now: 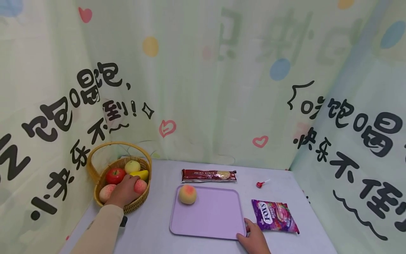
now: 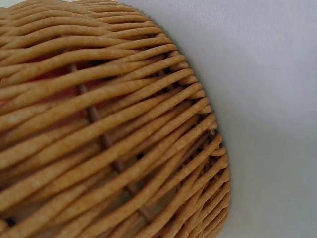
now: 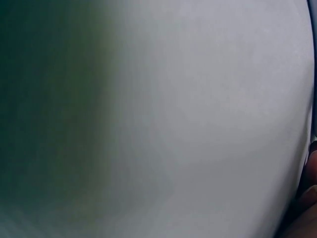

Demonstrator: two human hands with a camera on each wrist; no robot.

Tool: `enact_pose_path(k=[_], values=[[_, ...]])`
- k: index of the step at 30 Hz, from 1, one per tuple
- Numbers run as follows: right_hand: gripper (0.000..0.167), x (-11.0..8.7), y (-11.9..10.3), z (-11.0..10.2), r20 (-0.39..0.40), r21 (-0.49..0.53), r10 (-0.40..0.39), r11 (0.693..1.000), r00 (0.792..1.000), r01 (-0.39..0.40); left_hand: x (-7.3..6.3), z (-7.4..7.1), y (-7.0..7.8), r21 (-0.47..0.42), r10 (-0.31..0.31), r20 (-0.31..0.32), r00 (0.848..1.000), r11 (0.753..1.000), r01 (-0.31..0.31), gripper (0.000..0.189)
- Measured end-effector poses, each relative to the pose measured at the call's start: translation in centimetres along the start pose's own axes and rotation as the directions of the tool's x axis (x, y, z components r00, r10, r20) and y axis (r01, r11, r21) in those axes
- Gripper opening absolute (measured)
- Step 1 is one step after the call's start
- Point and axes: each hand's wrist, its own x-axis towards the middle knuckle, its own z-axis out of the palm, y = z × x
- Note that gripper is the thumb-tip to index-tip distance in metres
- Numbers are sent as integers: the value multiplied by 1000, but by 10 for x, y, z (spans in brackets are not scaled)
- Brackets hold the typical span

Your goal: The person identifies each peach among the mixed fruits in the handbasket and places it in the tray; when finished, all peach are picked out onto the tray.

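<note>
A wicker basket [image 1: 139,204] with a tall handle holds fruit on the left. My left hand [image 1: 125,190] reaches into it, fingers against a pinkish peach [image 1: 140,186] at its right side, seemingly gripping it; the thumb is hidden. Around the hand lie another peach [image 1: 107,193], a red apple [image 1: 115,175], a yellow-green round fruit [image 1: 132,166] and a banana [image 1: 140,174]. The left wrist view shows the basket's woven wall [image 2: 114,124]. On a purple tray [image 1: 209,215] sits one peach [image 1: 188,194], back left. My right hand [image 1: 253,238] pinches the tray's front right corner.
Behind the tray lies a dark red spaghetti packet [image 1: 209,175]. To the right are a red lollipop [image 1: 260,184] and a purple Fox's candy bag [image 1: 275,216]. Printed curtains [image 1: 206,88] enclose the white table [image 1: 152,225] at back and sides.
</note>
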Motion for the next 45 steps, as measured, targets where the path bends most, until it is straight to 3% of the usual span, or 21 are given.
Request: enact_pose_path(k=[21, 27, 39, 45], values=[[76, -1, -2, 0, -1, 3, -4, 1000, 1000, 4, 5, 3, -2, -170, -3, -149, 989, 985, -22, 81], [76, -3, -3, -1, -13, 2, -15, 1000, 1000, 15, 2, 0, -1, -249, -34, -170, 985, 968, -9, 79], [76, -1, -2, 0, 2, 1, 9, 1000, 1000, -9, -2, -6, 2, -294, -91, -198, 976, 955, 30, 76], [76, 1, 1, 1, -4, -15, 9, 1000, 1000, -9, -4, -9, 6, -348, -87, -205, 975, 938, 11, 77]])
